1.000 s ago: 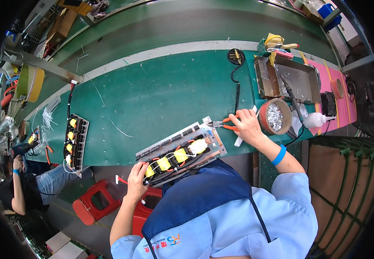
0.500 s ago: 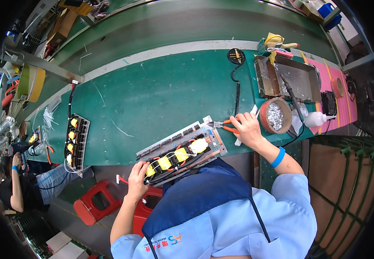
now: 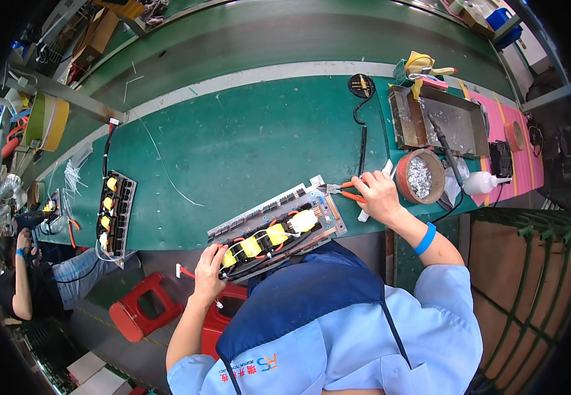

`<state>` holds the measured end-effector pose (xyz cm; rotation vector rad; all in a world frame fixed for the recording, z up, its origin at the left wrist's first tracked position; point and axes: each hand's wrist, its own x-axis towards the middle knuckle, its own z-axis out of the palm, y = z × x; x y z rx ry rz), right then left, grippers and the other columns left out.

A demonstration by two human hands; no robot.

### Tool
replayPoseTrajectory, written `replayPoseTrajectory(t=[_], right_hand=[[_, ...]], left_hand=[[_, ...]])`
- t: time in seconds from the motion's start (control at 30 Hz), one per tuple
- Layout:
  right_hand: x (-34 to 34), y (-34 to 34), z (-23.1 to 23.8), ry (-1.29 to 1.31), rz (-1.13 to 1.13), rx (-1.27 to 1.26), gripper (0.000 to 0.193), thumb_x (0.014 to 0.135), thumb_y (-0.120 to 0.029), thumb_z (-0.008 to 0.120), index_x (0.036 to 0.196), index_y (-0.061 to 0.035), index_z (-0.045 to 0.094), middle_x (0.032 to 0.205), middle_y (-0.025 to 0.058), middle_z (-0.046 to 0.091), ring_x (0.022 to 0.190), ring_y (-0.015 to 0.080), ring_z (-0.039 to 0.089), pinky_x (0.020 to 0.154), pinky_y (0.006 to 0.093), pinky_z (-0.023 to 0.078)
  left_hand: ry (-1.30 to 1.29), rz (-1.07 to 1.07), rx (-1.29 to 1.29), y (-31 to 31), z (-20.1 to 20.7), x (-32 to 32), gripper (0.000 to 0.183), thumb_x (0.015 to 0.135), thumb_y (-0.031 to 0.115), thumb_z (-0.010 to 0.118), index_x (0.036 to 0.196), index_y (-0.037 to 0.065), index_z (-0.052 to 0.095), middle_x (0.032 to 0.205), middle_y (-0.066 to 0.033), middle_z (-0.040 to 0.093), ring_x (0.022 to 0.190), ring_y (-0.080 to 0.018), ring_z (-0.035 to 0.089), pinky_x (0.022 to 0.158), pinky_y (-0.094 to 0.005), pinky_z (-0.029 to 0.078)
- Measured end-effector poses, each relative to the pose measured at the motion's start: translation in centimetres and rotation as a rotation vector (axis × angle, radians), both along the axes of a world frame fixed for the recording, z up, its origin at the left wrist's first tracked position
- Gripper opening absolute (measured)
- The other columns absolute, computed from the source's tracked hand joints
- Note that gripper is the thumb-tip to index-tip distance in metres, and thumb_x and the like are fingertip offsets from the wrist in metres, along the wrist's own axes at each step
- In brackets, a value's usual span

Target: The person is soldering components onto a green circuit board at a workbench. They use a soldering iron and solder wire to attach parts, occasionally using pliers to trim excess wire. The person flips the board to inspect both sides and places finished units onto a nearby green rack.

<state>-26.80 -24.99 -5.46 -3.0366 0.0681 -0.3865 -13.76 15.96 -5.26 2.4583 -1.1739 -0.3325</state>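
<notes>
My left hand (image 3: 209, 272) grips the left end of a long circuit board (image 3: 328, 209), its fingers closed over the edge. The board lies tilted at the table's near edge, close to my body. Along it run black parts, yellow-wrapped coils (image 3: 276, 234) and white and orange wires. Orange-handled cutting pliers (image 3: 350, 189) are in my closed right hand (image 3: 379, 196). Their metal jaws rest at the board's upper right corner, by a small white part. Whether the jaws touch it I cannot tell.
A similar board (image 3: 119, 214) lies at left. To the right are a round tub of metal bits (image 3: 404, 176), a metal tray (image 3: 407, 125), a soldering iron (image 3: 444, 141) and a white squeeze bottle (image 3: 479, 182). A red stool (image 3: 127, 319) and a co-worker (image 3: 28, 283) are at lower left.
</notes>
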Motion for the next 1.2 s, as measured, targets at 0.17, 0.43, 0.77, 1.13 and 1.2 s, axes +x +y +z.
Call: replayPoseTrajectory(t=[0.17, 0.43, 0.77, 1.13, 1.2], right_hand=[[0.0, -0.5, -0.5, 0.114, -0.020, 0.121, 0.041, 0.054, -0.017, 0.074, 0.091, -0.0087, 0.058, 0.076, 0.0061, 0.052, 0.069, 0.0233, 0.051, 0.060, 0.0358, 0.042], [1.3, -0.6, 1.8, 0.405, -0.031, 0.117, 0.036, 0.061, -0.026, 0.072, 0.088, -0.0068, 0.060, 0.075, 0.0098, 0.058, 0.068, 0.0280, 0.059, 0.062, 0.0379, 0.048], [5.0, -2.1, 5.2, 0.828, -0.020, 0.268, 0.046, 0.065, -0.044, 0.067, 0.091, -0.0058, 0.066, 0.076, 0.0145, 0.064, 0.077, 0.0282, 0.062, 0.074, 0.0367, 0.047], [1.2, 0.5, 2.4, 0.613, -0.127, 0.336, 0.047, 0.068, -0.041, 0.066, 0.093, -0.0040, 0.056, 0.081, 0.0158, 0.059, 0.076, 0.0317, 0.061, 0.069, 0.0423, 0.048], [1.0, 1.5, 2.5, 0.567, -0.152, 0.291, 0.046, 0.066, -0.039, 0.068, 0.092, -0.0034, 0.055, 0.080, 0.0156, 0.058, 0.075, 0.0312, 0.061, 0.067, 0.0418, 0.048]], left_hand=[[0.007, 0.002, -0.001, -0.1, 0.1, 0.1, 0.077, 0.044, -0.006, 0.068, 0.117, 0.008, 0.048, 0.118, -0.0128, 0.044, 0.110, -0.0338, 0.045, 0.090, -0.0399, 0.041], [0.015, 0.011, -0.004, 0.1, -0.2, 0.0, 0.076, 0.046, -0.006, 0.067, 0.117, 0.008, 0.048, 0.119, -0.0138, 0.044, 0.111, -0.0342, 0.044, 0.090, -0.0405, 0.040], [0.015, 0.017, -0.013, 0.0, 0.0, 0.0, 0.074, 0.046, -0.008, 0.064, 0.117, 0.008, 0.048, 0.118, -0.0134, 0.045, 0.110, -0.0346, 0.045, 0.090, -0.0400, 0.040], [0.025, 0.028, 0.000, -0.2, 0.2, -0.1, 0.075, 0.046, -0.009, 0.065, 0.117, 0.009, 0.048, 0.120, -0.0118, 0.044, 0.110, -0.0340, 0.045, 0.090, -0.0402, 0.040], [0.025, 0.025, 0.008, 0.0, 0.0, 0.0, 0.076, 0.046, -0.009, 0.066, 0.117, 0.009, 0.048, 0.120, -0.0120, 0.044, 0.110, -0.0341, 0.045, 0.090, -0.0401, 0.040]])
